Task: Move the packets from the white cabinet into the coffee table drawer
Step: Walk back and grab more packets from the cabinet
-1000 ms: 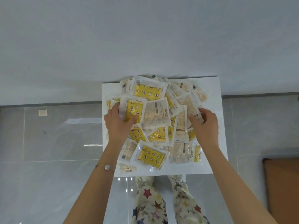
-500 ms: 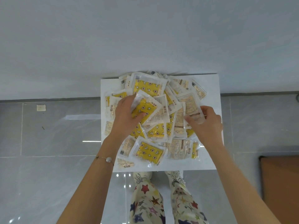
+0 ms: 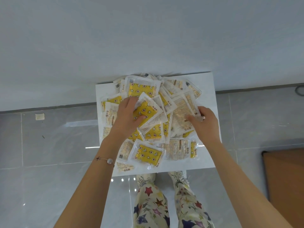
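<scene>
Several clear packets with yellow star-print or pale gold faces lie heaped on the white cabinet top (image 3: 209,84). My left hand (image 3: 127,119) grips a yellow packet (image 3: 144,111) near the pile's middle, thumb on top and fingers under its left edge. My right hand (image 3: 204,124) holds a pale gold packet (image 3: 183,109) on the right side of the heap, pinching its right edge. Another yellow packet (image 3: 148,154) lies loose at the front of the pile. The coffee table drawer is out of view.
The cabinet stands against a pale wall (image 3: 148,33). Grey glossy floor tiles (image 3: 49,145) surround it. A brown wooden surface (image 3: 284,181) shows at the right edge. My legs in star-print trousers (image 3: 153,203) stand just in front of the cabinet.
My left hand has shifted up and right, lifting the yellow packet off the heap. My right hand has closed on the pale gold packet and tilted it up.
</scene>
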Demonstrator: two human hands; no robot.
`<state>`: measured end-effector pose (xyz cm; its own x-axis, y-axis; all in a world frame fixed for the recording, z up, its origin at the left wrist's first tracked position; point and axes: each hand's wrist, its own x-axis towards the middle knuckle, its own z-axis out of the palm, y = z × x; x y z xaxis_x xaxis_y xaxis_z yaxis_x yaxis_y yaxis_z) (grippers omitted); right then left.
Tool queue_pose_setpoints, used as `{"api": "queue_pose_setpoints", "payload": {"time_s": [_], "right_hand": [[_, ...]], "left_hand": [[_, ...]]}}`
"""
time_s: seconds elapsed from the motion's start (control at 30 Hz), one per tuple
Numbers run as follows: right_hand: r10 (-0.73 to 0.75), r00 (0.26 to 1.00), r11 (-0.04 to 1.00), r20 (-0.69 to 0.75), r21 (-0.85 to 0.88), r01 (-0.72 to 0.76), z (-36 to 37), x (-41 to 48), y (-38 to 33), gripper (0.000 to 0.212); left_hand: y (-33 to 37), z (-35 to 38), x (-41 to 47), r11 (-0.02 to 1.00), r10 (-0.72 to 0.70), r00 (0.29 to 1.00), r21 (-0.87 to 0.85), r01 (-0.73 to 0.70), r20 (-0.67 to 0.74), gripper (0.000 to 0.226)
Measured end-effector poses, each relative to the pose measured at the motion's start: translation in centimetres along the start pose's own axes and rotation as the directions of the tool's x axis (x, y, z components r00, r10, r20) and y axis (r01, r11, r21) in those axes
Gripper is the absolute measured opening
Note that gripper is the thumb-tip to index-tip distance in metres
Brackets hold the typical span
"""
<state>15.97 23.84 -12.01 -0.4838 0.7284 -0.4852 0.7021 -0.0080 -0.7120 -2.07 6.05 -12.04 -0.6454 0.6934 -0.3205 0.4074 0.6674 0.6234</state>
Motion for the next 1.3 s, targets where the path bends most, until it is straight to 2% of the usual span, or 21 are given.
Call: {"api": "queue_pose_setpoints", "payload": {"time_s": [0.13, 0.23, 0.37, 0.47, 0.57, 0.6, 0.67, 0.7, 0.77, 0.9, 1.03, 1.13, 1.2, 1.3], "right_hand": [[0.049, 0.989, 0.983, -0.142, 0.185, -0.022, -1.9, -0.3, -0.3, 0.015], [0.073, 0.982, 0.966, -0.173, 0.257, -0.026, -3.6, -0.7, -1.2, 0.018], [0.064, 0.991, 0.936, -0.118, 0.352, -0.019, -5.8, -1.7, -3.9, 0.012], [0.056, 0.998, 0.909, 0.002, 0.414, -0.051, -7.1, -3.2, -7.3, 0.02], [0.02, 0.997, 0.911, 0.07, 0.41, -0.047, -8.3, -5.5, -11.8, 0.033], [-0.004, 0.996, 0.913, 0.092, 0.407, -0.035, -8.6, -6.6, -13.3, 0.034], [-0.062, 0.987, 0.918, 0.146, 0.397, -0.001, -9.4, -8.8, -16.8, 0.036], [-0.096, 0.979, 0.921, 0.177, 0.388, 0.02, -9.7, -10.1, -18.5, 0.037], [-0.164, 0.958, 0.927, 0.234, 0.37, 0.068, -10.1, -12.7, -22.0, 0.037], [-0.303, 0.886, 0.927, 0.351, 0.325, 0.188, -9.8, -18.4, -28.8, 0.038], [-0.388, 0.774, 0.918, 0.501, 0.284, 0.277, -7.3, -24.8, -34.5, 0.038], [-0.431, 0.663, 0.902, 0.612, 0.264, 0.343, -3.9, -30.1, -37.8, 0.039], [-0.442, 0.584, 0.889, 0.681, 0.245, 0.388, -0.4, -34.5, -39.1, 0.04], [-0.423, 0.495, 0.887, 0.759, 0.235, 0.399, 4.2, -39.6, -40.0, 0.04]], "left_hand": [[1.8, -0.5, 0.4, 0.998, -0.06, 0.998, 0.017, 0.06, -0.017, 0.055], [3.7, -0.9, 1.1, 0.995, -0.1, 0.995, 0.009, 0.1, 0.004, 0.062], [5.0, -1.7, 1.2, 0.941, -0.247, 0.966, -0.22, 0.259, 0.08, 0.062], [6.9, -4.5, -0.7, 0.753, -0.402, 0.91, -0.527, 0.393, 0.105, 0.059], [9.2, -8.7, -4.3, 0.545, -0.546, 0.831, -0.708, 0.449, 0.107, 0.069], [10.0, -10.2, -5.9, 0.461, -0.574, 0.81, -0.771, 0.438, 0.117, 0.07], [11.5, -13.5, -9.1, 0.301, -0.587, 0.804, -0.894, 0.33, 0.099, 0.051], [12.1, -15.3, -10.8, 0.241, -0.59, 0.804, -0.935, 0.26, 0.072, 0.04], [13.4, -18.8, -14.6, 0.178, -0.6, 0.8, -0.974, 0.142, 0.007, 0.035], [14.3, -25.0, -22.6, 0.232, -0.658, 0.736, -0.973, 0.0, -0.156, 0.045], [13.9, -30.0, -31.6, 0.306, -0.753, 0.581, -0.946, -0.105, -0.309, 0.047], [12.4, -32.3, -38.5, 0.338, -0.793, 0.47, -0.921, -0.193, -0.389, 0.05], [10.8, -33.1, -43.7, 0.335, -0.832, 0.376, -0.91, -0.244, -0.407, 0.054], [8.8, -33.4, -49.0, 0.324, -0.866, 0.294, -0.903, -0.283, -0.404, 0.05]]}}
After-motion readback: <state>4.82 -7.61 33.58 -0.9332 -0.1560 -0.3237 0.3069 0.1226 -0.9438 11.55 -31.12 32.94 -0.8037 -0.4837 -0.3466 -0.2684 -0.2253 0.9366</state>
